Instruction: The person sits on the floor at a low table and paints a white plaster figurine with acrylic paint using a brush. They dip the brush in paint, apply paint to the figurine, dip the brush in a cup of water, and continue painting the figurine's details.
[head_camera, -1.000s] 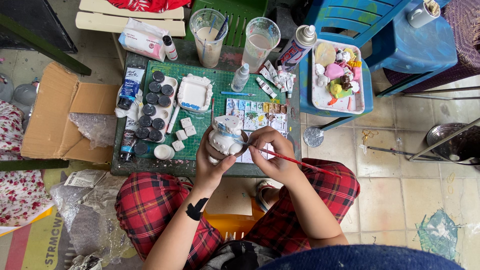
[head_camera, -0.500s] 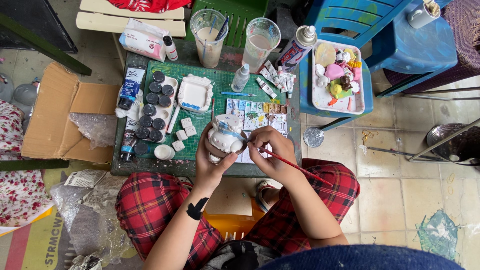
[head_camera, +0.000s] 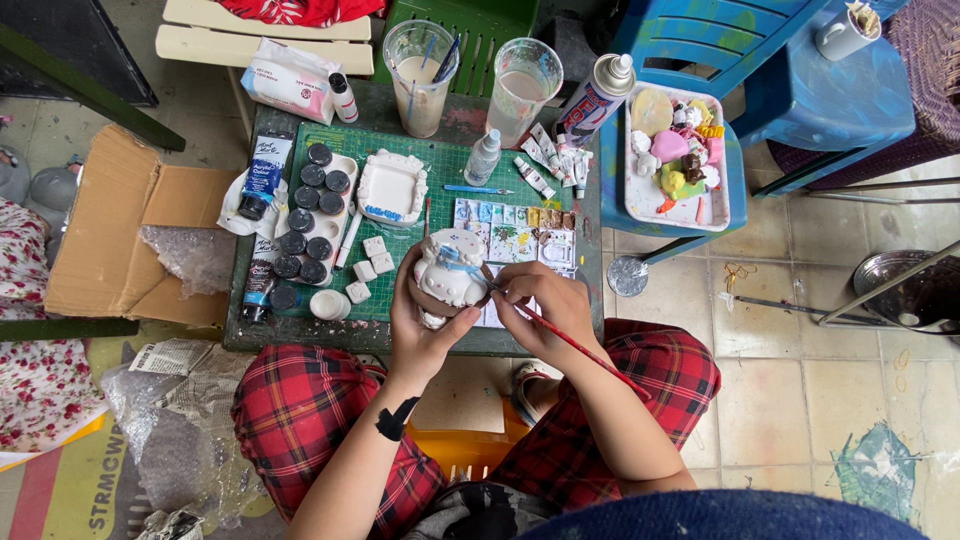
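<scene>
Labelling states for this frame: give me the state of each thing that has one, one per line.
left hand: gripping the white figurine
white figurine: held above the table, partly painted blue
right hand: holding the brush
red-handled brush: tip on the figurine
two plastic cups: upright, cloudy water inside
spray can: capped, lying tilted
cardboard box: open

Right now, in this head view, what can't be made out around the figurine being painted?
- White figurine: its underside and near side, covered by the left hand.
- Brush: the tip's contact point is too small to see; the right hand hides its grip.
- Paint jars: lids hide the colours.
- Person's lap: cut off by the bottom edge.
</scene>
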